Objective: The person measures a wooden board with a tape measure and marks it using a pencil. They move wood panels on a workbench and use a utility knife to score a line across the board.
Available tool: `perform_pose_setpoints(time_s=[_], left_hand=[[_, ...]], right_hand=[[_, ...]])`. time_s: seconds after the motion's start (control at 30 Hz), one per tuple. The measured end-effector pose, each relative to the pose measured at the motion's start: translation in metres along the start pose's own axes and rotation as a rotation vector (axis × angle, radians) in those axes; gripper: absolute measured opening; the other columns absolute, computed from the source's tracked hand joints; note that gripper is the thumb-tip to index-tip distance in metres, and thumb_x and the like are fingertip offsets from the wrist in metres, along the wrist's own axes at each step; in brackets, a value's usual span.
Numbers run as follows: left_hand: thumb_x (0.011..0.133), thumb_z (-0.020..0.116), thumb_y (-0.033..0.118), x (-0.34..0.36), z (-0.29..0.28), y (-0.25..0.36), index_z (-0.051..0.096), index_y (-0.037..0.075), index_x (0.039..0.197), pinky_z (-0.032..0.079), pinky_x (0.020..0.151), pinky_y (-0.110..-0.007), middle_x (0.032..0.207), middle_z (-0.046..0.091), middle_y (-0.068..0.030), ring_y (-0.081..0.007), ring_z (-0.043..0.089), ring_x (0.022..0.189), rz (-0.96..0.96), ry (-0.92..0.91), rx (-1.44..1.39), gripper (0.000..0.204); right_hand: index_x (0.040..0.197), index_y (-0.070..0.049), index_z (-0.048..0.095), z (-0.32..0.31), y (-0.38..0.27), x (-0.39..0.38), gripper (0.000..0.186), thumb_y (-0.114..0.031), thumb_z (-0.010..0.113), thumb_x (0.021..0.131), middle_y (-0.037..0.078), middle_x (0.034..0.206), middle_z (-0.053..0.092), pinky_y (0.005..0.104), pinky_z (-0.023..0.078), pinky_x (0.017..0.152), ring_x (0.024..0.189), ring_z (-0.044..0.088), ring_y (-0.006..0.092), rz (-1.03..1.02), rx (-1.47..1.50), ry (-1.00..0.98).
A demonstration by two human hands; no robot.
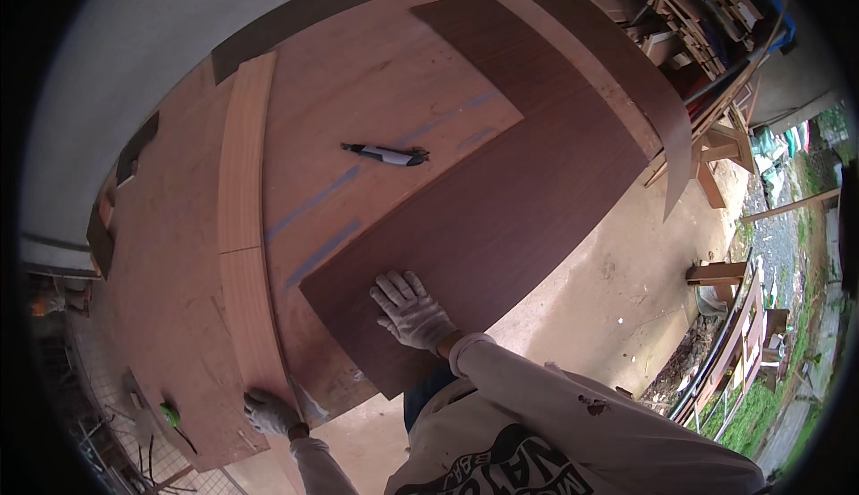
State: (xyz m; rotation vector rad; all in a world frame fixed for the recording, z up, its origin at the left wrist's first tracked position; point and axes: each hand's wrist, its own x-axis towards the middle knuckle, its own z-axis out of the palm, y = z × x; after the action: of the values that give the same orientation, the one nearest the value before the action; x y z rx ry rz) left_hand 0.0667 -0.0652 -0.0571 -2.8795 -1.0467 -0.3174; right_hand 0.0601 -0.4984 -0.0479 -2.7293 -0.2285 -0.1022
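My right hand (409, 314), in a white glove, lies flat with fingers apart on a wide dark reddish-brown sheet (528, 213) near its near-left end. My left hand (273, 413), also gloved, grips the near end of a long, narrow, light wood strip (243, 173) at lower left, fingers curled on it. Both pieces rest on a large pale plywood board (349, 83) with blue marks. A black-and-white hand tool (385, 153) lies between strip and sheet. A narrower dark sheet (608, 47) runs along the board's far right side.
Dark offcuts (295, 16) lie along the far-left edge. A green object (170, 414) sits at lower left. Stacked wood scraps (702, 25) stand at back right. More boards (743, 343) lean at the right beside gravel and grass, above a concrete floor (555, 316).
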Motion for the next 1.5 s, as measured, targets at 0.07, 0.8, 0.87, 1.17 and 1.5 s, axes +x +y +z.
perform_pose_setpoints(time_s=[0.07,0.8,0.87,1.17,1.5], left_hand=[[0.111,0.047,0.048,-0.003,-0.007,0.022,0.072,0.006,0.134,0.049,0.099,-0.054,0.124,0.072,-0.0192,-0.0406,0.066,0.115,0.023,-0.007,-0.046,0.054],[0.108,0.049,0.056,0.010,-0.001,-0.014,0.038,0.007,0.167,0.009,0.129,-0.068,0.176,0.029,-0.0184,-0.0450,0.022,0.163,0.342,-0.173,-0.236,0.076],[0.106,0.052,0.059,0.070,0.006,-0.071,0.036,0.007,0.167,0.009,0.129,-0.068,0.177,0.025,-0.0210,-0.0477,0.018,0.163,0.216,-0.354,-0.325,0.082],[0.094,0.060,0.076,0.344,0.039,-0.215,0.025,0.016,0.172,0.029,0.116,-0.078,0.182,0.015,-0.0100,-0.0505,0.016,0.163,-0.111,-0.164,0.118,0.104],[0.091,0.076,0.058,0.375,0.017,-0.252,0.069,0.002,0.128,0.056,0.072,-0.053,0.098,0.070,-0.0165,-0.0397,0.066,0.083,0.138,-0.226,-0.440,0.068]], right_hand=[[0.155,-0.005,0.053,-0.004,0.007,-0.001,0.065,-0.044,0.060,0.103,0.018,0.166,0.043,0.0582,0.022,0.130,0.155,0.036,0.0376,0.009,-0.028,-0.021],[0.161,-0.003,0.041,0.006,-0.037,-0.005,0.059,-0.030,0.053,0.109,0.018,0.170,0.036,0.0590,0.020,0.132,0.159,0.029,0.0413,-0.069,-0.221,-0.083],[0.162,-0.005,0.042,0.012,-0.046,-0.002,0.059,-0.029,0.053,0.109,0.018,0.172,0.035,0.0566,0.019,0.133,0.160,0.029,0.0408,-0.058,-0.263,-0.092],[0.162,-0.005,0.042,0.042,-0.108,-0.015,0.067,-0.041,0.054,0.107,0.022,0.172,0.035,0.0588,0.017,0.132,0.160,0.027,0.0436,0.600,-0.330,0.036],[0.162,-0.005,0.043,0.075,-0.270,-0.066,0.071,-0.042,0.060,0.104,0.022,0.172,0.034,0.0546,0.021,0.132,0.161,0.028,0.0410,0.424,-0.024,-0.144]])
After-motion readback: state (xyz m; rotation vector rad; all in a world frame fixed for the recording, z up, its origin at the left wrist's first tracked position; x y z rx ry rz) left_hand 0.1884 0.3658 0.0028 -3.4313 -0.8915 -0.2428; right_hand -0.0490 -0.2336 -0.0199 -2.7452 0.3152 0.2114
